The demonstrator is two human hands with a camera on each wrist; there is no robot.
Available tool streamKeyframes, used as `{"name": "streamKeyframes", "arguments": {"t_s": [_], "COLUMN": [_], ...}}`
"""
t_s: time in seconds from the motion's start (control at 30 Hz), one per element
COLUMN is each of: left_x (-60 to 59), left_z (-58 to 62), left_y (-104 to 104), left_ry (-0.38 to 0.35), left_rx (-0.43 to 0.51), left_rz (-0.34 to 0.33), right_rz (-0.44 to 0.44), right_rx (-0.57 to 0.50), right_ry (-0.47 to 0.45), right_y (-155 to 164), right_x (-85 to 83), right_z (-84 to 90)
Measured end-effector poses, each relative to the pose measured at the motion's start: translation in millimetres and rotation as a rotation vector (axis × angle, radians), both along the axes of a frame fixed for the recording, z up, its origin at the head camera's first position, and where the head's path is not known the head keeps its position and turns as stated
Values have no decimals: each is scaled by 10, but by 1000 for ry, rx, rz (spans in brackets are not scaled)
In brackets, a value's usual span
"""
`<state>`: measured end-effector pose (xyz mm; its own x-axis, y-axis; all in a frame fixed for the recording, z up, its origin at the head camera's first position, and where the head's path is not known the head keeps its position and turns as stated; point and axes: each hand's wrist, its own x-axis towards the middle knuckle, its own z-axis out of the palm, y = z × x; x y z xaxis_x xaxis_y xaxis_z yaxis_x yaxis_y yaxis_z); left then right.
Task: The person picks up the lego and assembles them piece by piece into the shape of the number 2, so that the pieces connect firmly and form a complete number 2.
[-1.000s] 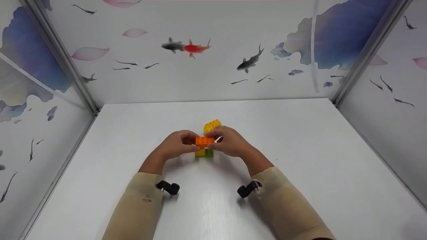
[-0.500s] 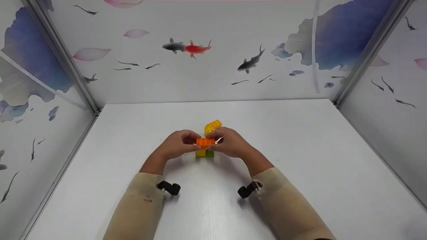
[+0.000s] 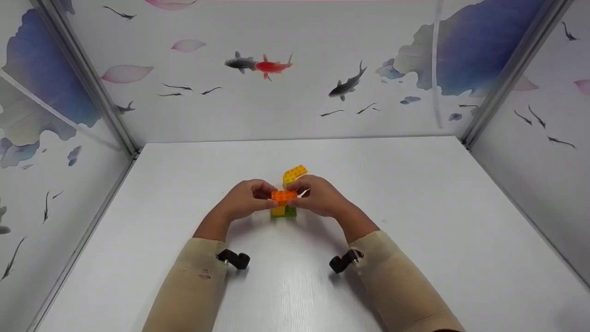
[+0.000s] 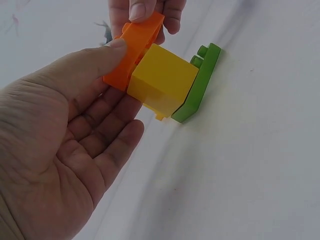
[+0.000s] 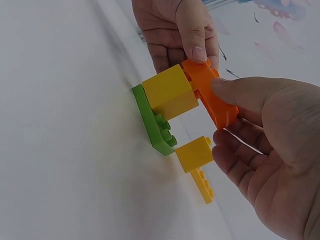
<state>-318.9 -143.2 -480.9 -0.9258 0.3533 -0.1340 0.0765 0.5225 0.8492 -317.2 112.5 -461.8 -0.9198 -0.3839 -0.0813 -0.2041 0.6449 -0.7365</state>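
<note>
Orange is the colour to watch here — the flat orange brick (image 3: 283, 196) sits pinched between both your hands on top of the yellow block (image 4: 162, 80), which itself stands on the thin green plate (image 4: 200, 82) lying on the white table (image 3: 415, 207). Your left hand (image 3: 244, 200) has its thumb pressed on the orange brick's top and its other fingers loosely curled beside the stack; your right hand (image 3: 318, 197) mirrors it, thumb on top, fingers cupped behind, so both are holding that one brick. Compared with a second ago, barely anything has moved: the brick looks a touch lower and squarer over the yellow block, and the little white gap that showed by your right fingers has closed up. I'd read that as the brick being pushed home onto the studs rather than lined up. From the right wrist view it looks seated along the yellow block's top, though I can't tell if it's fully clicked down. Just behind the stack there's a second yellow piece (image 5: 195, 154) with a flat studded yellow strip (image 5: 204, 185) under it — untouched, close to your right fingers.
</note>
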Motion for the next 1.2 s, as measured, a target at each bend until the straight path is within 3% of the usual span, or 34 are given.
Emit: {"name": "streamKeyframes", "arguments": {"t_s": [0.4, 1.0, 1.2], "left_x": [4, -14, -8], "left_z": [24, 14, 29], "left_y": [29, 30, 27], "left_ry": [-22, -51, -28], "left_rx": [-13, -28, -46], "left_rz": [17, 37, 31], "right_rz": [25, -6, 8], "right_rx": [-9, -24, -61], "right_ry": [46, -20, -20], "right_y": [21, 10, 56], "right_x": [-24, -45, -80], "right_z": [-41, -92, -113]}}
